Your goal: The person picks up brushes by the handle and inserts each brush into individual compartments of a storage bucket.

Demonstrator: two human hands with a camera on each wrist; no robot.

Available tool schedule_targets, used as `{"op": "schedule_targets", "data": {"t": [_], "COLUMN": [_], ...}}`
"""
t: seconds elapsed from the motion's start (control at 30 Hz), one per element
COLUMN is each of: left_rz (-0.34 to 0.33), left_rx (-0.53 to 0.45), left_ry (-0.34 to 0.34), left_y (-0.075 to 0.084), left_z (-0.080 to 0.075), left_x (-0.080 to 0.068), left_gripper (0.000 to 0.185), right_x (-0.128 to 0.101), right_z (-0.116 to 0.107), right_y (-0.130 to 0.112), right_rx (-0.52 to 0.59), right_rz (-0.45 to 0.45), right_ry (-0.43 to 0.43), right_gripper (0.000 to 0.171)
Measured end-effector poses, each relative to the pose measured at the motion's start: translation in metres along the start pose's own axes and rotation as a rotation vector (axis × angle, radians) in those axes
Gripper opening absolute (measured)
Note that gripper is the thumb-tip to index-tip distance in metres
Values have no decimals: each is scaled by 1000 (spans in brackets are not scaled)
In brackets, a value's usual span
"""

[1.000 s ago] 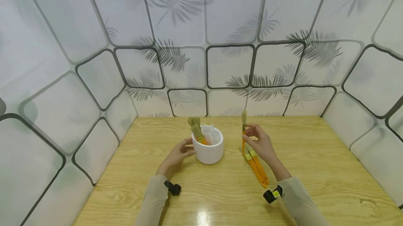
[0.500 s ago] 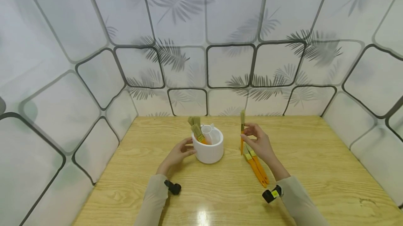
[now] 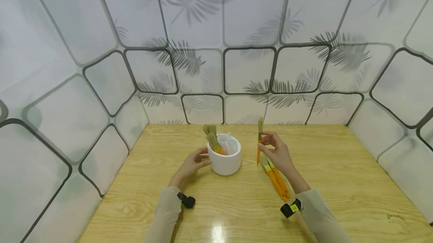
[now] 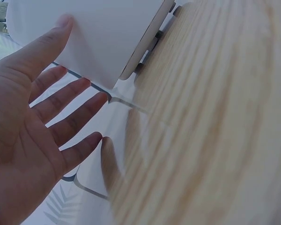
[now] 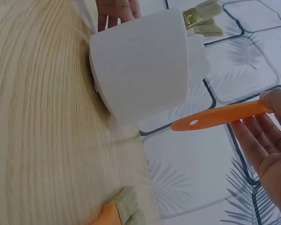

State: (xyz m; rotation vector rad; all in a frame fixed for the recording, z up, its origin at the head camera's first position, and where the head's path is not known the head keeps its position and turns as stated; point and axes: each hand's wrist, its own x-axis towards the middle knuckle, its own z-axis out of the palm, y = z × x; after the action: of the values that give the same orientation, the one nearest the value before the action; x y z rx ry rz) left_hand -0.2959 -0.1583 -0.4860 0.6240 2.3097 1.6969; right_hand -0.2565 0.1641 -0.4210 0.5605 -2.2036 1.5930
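Your right hand [image 3: 278,155] pinches an orange-handled paintbrush [image 3: 259,141] (bristles up); your relaxed left hand [image 3: 190,165] touches the white round holder [image 3: 224,162].

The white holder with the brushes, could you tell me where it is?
In the head view, the white holder stands mid-table, left hand against its left side, right hand holding a brush to its right.

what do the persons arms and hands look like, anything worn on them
Both hands are bare: the left hand and right hand wear no gloves or rings that show. Each forearm is covered by a plain long beige sleeve reaching the wrist. A small black camera sits at the left wrist; the one at the right wrist is black with a yellow marking. No cables show.
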Motion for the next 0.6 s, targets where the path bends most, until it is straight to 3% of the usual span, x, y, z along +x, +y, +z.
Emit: {"op": "schedule_targets", "data": {"t": [0.3, 0.37, 0.53, 0.6], "left_rz": [-6, 8, 92, 96], "left_rx": [4, 6, 42, 44], "left_ry": [2, 15, 42, 40], "left_y": [2, -6, -29, -30], "left_z": [0, 0, 0, 0], "left_x": [0, 2, 9, 9], "left_gripper": [57, 57, 56, 56], "right_x": [4, 5, 3, 3], "right_z": [6, 7, 7, 7], "right_y": [24, 24, -1, -10], "right_rx": [54, 59, 42, 43], "right_rz": [-1, -1, 20, 26], "right_ry": [16, 18, 8, 3], "right_gripper": [38, 38, 37, 37]}}
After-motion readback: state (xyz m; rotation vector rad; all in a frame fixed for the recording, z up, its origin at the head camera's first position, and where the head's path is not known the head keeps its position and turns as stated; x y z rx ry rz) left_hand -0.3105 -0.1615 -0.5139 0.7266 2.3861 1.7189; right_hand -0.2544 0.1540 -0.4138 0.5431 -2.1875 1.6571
